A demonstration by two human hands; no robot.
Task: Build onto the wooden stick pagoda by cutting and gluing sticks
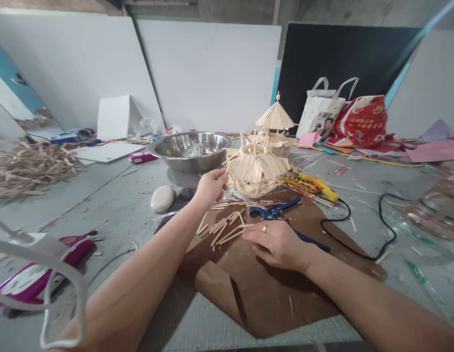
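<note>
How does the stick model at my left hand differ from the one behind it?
The near stick model is low and wide, and the left hand is at its edge; the rear stick model stands taller with a pointed roof, untouched. Both are built of pale wooden sticks.

Soft, even light fills the room, bright and without hard edges. Shadows are faint and sit close under things: a dim one lies on the brown paper (263, 298) beneath the right hand (278, 242). The steel bowl (190, 149) carries pale glints. A bluish streak of flare crosses the top right corner. The wide lens bows the white boards (212, 73) and stretches the forearms at the bottom edge. A white strap (36, 248) close to the lens is blurred, while the middle is sharp.
</note>
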